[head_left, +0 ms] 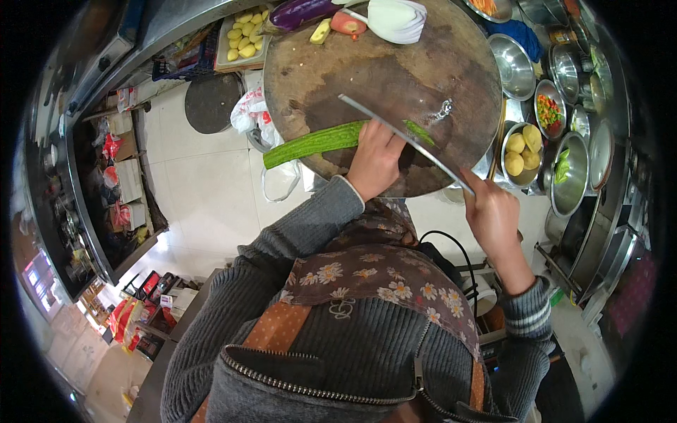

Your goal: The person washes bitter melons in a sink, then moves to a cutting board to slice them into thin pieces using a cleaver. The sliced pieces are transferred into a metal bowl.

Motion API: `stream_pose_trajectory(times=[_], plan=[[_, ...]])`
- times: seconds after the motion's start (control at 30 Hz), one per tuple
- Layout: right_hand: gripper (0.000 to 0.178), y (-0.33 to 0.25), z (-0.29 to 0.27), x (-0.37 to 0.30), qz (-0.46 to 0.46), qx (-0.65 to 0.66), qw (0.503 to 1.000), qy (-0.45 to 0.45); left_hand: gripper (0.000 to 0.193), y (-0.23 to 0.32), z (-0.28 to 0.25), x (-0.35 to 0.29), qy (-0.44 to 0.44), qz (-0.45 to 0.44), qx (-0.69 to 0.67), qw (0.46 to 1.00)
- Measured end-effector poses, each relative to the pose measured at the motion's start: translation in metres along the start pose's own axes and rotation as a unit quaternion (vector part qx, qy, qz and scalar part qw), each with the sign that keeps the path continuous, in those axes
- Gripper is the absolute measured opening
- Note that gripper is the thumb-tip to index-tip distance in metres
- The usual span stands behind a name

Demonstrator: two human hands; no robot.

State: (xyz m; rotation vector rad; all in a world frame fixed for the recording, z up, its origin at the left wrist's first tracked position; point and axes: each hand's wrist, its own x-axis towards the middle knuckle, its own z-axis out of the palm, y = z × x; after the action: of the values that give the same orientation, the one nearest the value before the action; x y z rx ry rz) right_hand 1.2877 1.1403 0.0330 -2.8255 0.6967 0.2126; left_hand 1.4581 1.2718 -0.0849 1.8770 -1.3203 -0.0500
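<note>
A large round wooden chopping block [303,84] stands in front of me. Across its near left part lies a long, ridged green bitter melon [314,144], its left end reaching past the rim. My left hand [377,158] presses on the melon's right end with curled fingers. In my right hand [492,215] is the handle of a kitchen knife [405,137]. Its blade shows almost edge-on, slanting to the far left, close beside my left fingers. Just right of the blade sits a cut green piece [419,132]. The blade hides the place where it meets the melon.
Along the block's far edge are a purple eggplant [300,13], a red piece [348,23] and a white layered vegetable [397,20]. Metal bowls stand at right, one with peeled potatoes [522,149], another with diced peppers [549,111]. A tray of small potatoes [245,35] is at far left.
</note>
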Motion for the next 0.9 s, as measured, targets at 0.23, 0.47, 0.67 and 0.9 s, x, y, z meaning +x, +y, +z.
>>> stream_pose_trajectory(times=[0.23,0.47,0.67,0.9], plan=[[0.033,-0.005,-0.004,-0.001,0.018,-0.032,0.999,-0.029,0.033,-0.001,0.001,-0.002,0.030,0.019,-0.015,0.999],[0.033,0.000,0.000,0.002,0.017,-0.007,1.000,-0.013,0.025,-0.002,-0.002,-0.001,0.032,0.003,-0.046,0.998],[0.027,0.001,0.006,0.003,0.033,-0.009,0.999,-0.016,0.018,-0.006,-0.002,-0.001,0.006,0.000,-0.077,0.997],[0.021,-0.003,0.010,0.001,0.037,-0.007,0.999,-0.029,0.019,-0.006,-0.007,0.000,-0.015,0.000,-0.055,0.998]])
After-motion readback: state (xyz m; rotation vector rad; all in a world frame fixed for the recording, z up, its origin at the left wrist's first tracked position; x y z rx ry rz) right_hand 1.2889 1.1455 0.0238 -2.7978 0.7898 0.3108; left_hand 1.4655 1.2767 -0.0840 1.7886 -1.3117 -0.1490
